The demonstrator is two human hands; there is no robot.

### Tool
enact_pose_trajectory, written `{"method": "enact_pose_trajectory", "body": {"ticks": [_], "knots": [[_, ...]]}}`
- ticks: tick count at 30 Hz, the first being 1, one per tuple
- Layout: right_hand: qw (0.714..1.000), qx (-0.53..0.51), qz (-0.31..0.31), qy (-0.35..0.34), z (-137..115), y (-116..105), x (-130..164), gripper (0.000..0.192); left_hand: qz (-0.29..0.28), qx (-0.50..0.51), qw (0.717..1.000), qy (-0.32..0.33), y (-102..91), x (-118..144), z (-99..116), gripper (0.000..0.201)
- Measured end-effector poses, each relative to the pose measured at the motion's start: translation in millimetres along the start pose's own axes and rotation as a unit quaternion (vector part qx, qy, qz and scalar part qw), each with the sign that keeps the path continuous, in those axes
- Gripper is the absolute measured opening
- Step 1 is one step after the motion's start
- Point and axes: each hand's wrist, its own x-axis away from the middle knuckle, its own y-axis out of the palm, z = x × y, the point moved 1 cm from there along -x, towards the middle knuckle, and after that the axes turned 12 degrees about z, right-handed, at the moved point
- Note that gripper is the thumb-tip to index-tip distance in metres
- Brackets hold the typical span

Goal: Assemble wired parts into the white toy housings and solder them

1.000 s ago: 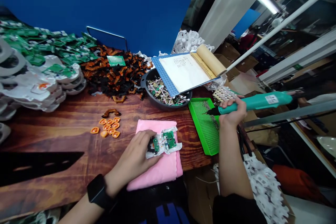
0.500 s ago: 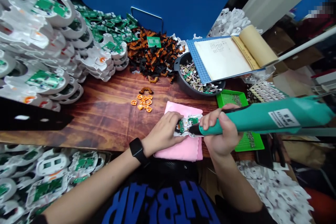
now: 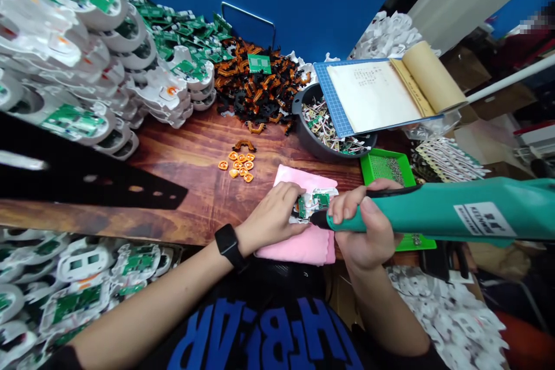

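Observation:
A white plastic housing with green circuit boards (image 3: 321,200) rests on a folded pink cloth (image 3: 299,247). My left hand (image 3: 277,211) grips the housing's left side, fingers over the top and thumb near the lower edge. In my right hand (image 3: 368,225) is a teal electric screwdriver (image 3: 433,208), fingers wrapped round its front part. The tool lies almost level, its black nose at the lower edge of the housing. Its tip is too small to make out. Several small orange parts (image 3: 240,165) lie on the table left of the cloth, below one orange-and-black piece (image 3: 245,145).
Stacked white housings (image 3: 104,63) stand at the left, partly behind a black perforated bar (image 3: 87,167). Orange-and-black parts (image 3: 247,87) and green boards (image 3: 182,29) are heaped at the back. A clipboard (image 3: 373,95) lies over a dark tub (image 3: 321,153). Green screw trays (image 3: 385,162) sit right.
The screwdriver's nose has shifted slightly down and left along the housing, and its rear end has swung lower. My left hand stays on the housing. The view has moved a little.

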Motion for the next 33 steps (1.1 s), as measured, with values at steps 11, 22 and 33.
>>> {"method": "enact_pose_trajectory", "body": {"ticks": [11,22,33], "knots": [[0.993,0.058,-0.066,-0.08,18.1,-8.0,14.4,0.019,-0.018,-0.043,0.999,0.019,2.8,2.6,0.8,0.043],[0.995,-0.002,0.009,-0.1,-8.1,-24.2,-7.0,0.026,0.003,-0.04,0.999,0.033,2.6,1.1,-0.3,0.044],[0.957,0.102,0.232,-0.139,14.1,-89.0,-52.9,0.023,0.005,-0.025,1.0,-0.012,0.3,1.4,0.3,0.065]]}}
